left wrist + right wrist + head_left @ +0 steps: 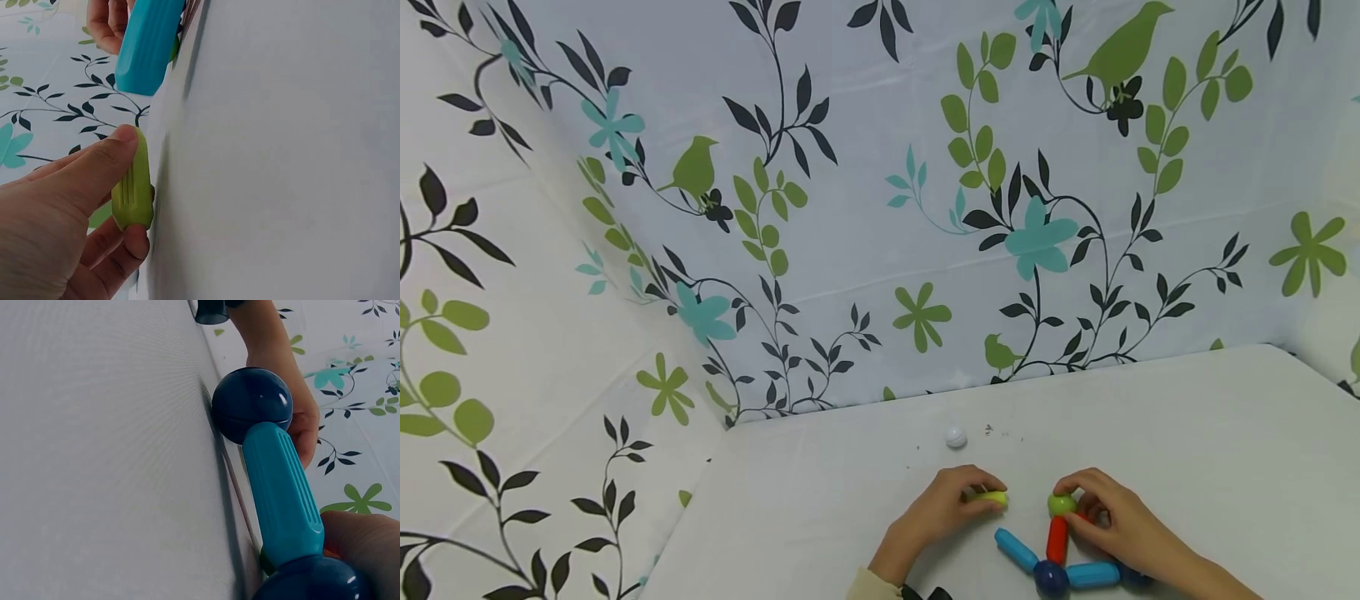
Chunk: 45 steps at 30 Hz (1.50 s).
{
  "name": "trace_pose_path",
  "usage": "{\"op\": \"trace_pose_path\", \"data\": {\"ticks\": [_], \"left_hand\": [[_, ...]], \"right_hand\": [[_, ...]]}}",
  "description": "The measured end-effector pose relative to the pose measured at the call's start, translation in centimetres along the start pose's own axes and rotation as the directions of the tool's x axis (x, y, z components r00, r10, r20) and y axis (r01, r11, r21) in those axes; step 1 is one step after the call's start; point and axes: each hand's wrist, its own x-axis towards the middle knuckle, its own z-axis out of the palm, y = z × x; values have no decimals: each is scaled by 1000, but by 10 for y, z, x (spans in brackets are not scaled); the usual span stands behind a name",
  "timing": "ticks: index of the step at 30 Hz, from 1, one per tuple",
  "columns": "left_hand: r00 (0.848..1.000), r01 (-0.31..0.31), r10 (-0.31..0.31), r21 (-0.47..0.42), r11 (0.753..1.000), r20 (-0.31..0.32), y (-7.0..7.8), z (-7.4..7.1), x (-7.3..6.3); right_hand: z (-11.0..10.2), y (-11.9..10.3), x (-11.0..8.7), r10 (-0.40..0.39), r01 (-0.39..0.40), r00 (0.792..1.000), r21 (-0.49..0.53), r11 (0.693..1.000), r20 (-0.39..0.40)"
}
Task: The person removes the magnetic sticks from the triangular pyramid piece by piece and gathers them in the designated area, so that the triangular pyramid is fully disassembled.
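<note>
My left hand (943,504) pinches a short yellow-green rod (134,187) between thumb and fingers, just above the white table. To its right, my right hand (1112,512) grips a green ball (1061,504) at the far end of a red rod (1057,540). More red shows under the right thumb, mostly covered by the hand. That red rod runs to a navy ball (1051,577), from which two blue rods spread: a left one (1017,550) with a free end, and a right one (284,494) leading to a second navy ball (1131,577), partly hidden by the right wrist.
A small white ball (955,437) lies on the white table (820,500) beyond the left hand, with dark specks beside it. Cloth (865,217) printed with leaves and birds hangs behind the table and along its left side.
</note>
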Motion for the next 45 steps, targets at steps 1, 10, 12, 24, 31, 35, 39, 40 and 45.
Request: {"op": "trace_pose_path", "data": {"ticks": [1,10,12,24,31,35,39,40,45], "left_hand": [[1000,1,-1,8,1000,-16,-1,-1,-1],[993,10,-6,28,1000,-121,-12,-16,-15],[991,25,-21,30,999,-129,-17,-20,-18],[977,71,-52,81,994,-207,-40,-39,-19],[965,91,-55,131,987,-256,-50,-44,-13],[960,90,-46,153,984,-275,-55,-46,-8],[953,120,-68,162,980,-295,-60,-48,-3],[950,136,-82,164,977,-300,-62,-49,-2],[942,145,-78,187,972,-327,-67,-50,2]], "right_hand": [[0,0,0,-3,3,1000,-1,1000,0],[1,-1,0,-39,39,999,4,999,-23],[1,0,0,-44,44,999,4,999,-25],[0,1,0,-51,51,998,11,999,-28],[0,1,1,-37,37,999,33,999,-7],[-1,1,1,-23,23,1000,48,999,10],[0,3,1,-34,33,999,52,998,10],[0,3,1,-36,35,999,54,998,12],[0,3,1,-22,22,1000,54,998,14]]}}
